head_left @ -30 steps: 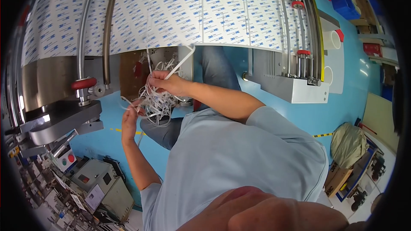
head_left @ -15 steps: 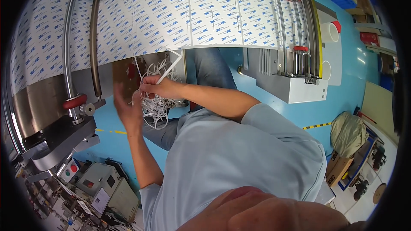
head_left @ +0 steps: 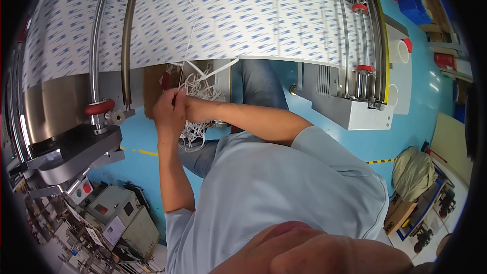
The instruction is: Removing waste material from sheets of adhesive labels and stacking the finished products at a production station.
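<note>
A wide white web of printed liner (head_left: pixel 228 25) with blue marks stretches across the machine. Thin white waste strips (head_left: pixel 204 76) hang off its near edge down to my hands. My left hand (head_left: pixel 170 109) is closed on a thin strip that rises from its fingertips to the web. Right beside it, my right hand (head_left: pixel 200 110) is closed at the strips too, its fingertips partly hidden by the left hand. Under and behind both hands lies a tangled heap of white strips (head_left: pixel 195 134).
Steel rollers (head_left: pixel 99 45) with a red knob (head_left: pixel 99 107) stand at the left. A grey machine unit (head_left: pixel 350 101) with guide rods is at the right. A brown board (head_left: pixel 151 89) lies beyond my left hand, and a control cabinet (head_left: pixel 114 208) stands lower left.
My left hand has come in from the left, where it was open and blurred, and closed next to my right hand. The whole view has shifted slightly, and the web's printing is now smeared.
</note>
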The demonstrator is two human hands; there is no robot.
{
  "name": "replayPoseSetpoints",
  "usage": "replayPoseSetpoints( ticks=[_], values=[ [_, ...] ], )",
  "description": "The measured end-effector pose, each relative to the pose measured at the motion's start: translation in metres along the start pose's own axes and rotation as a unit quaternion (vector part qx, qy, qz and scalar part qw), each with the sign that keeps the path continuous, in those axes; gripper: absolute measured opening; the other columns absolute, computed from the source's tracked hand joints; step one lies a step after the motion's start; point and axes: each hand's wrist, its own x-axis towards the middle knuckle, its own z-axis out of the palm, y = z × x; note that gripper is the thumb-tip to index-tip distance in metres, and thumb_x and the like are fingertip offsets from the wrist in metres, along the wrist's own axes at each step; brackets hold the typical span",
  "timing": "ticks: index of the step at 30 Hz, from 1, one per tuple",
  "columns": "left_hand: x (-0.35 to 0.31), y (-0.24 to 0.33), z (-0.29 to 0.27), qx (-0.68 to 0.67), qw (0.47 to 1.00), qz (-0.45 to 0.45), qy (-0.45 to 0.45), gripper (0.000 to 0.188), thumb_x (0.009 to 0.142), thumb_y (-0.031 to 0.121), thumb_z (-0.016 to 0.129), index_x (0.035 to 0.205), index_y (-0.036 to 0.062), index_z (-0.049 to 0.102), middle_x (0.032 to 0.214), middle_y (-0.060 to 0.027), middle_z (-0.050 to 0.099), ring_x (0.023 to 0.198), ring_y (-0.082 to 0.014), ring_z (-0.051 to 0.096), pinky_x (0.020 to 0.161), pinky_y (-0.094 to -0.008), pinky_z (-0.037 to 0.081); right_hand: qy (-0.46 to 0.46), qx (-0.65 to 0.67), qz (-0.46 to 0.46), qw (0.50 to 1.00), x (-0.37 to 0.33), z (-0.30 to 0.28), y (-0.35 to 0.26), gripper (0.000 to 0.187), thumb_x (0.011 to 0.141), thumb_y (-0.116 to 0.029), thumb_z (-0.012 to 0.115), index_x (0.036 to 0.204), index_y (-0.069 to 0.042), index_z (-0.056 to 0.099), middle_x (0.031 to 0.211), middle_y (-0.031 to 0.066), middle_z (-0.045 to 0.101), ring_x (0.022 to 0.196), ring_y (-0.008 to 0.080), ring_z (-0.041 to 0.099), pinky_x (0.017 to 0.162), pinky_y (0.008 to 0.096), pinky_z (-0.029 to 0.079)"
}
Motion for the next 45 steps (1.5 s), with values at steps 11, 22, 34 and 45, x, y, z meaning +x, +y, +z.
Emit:
replayPoseSetpoints(
  ticks=[11, 22, 34, 45],
  values=[
    [-0.067, -0.082, -0.033, -0.206, 0.977, -0.047, -0.009, 0.014, 0.087, 0.01, 0.057, 0.088, -0.003, 0.062, 0.085, -0.007, 0.06, 0.08, -0.0155, 0.055, 0.073, -0.0263, 0.043, -0.146, -0.026, 0.148, 0.978, -0.011, 0.032, -0.036, 0.04, 0.072, -0.013, 0.07, 0.108, -0.002, 0.057, 0.099, 0.0078, 0.061, 0.082, 0.0132, 0.055, 0.075, 0.0262, 0.045],
    [-0.092, -0.13, -0.038, -0.281, 0.952, -0.05, -0.107, 0.015, 0.088, 0.009, 0.057, 0.094, -0.0023, 0.063, 0.092, -0.0041, 0.059, 0.085, -0.0116, 0.052, 0.077, -0.0227, 0.04, -0.006, 0.204, 0.035, 0.978, -0.012, 0.001, -0.02, 0.065, 0.081, -0.01, 0.064, 0.137, -0.009, 0.032, 0.132, 0.0087, 0.044, 0.095, 0.0123, 0.054, 0.083, 0.0275, 0.045],
    [-0.102, -0.165, -0.043, -0.445, 0.889, -0.087, -0.066, 0.058, 0.084, 0.041, 0.061, 0.122, 0.0003, 0.048, 0.111, -0.0077, 0.057, 0.103, -0.0164, 0.054, 0.091, -0.0295, 0.041, 0.054, 0.287, 0.108, 0.95, -0.005, 0.028, -0.006, 0.023, 0.096, -0.026, 0.044, 0.09, -0.006, 0.055, 0.078, 0.0022, 0.057, 0.062, 0.0073, 0.051, 0.055, 0.0191, 0.041],
    [-0.057, -0.074, -0.039, -0.119, 0.991, -0.006, 0.059, 0.065, 0.075, 0.026, 0.068, 0.127, -0.0022, 0.042, 0.113, -0.0166, 0.057, 0.102, -0.0267, 0.056, 0.088, -0.0377, 0.043, 0.075, 0.15, 0.1, 0.981, -0.005, 0.027, -0.017, 0.023, 0.094, -0.028, 0.047, 0.096, -0.006, 0.054, 0.083, 0.0009, 0.058, 0.071, 0.0069, 0.051, 0.065, 0.0205, 0.042]
  ],
)
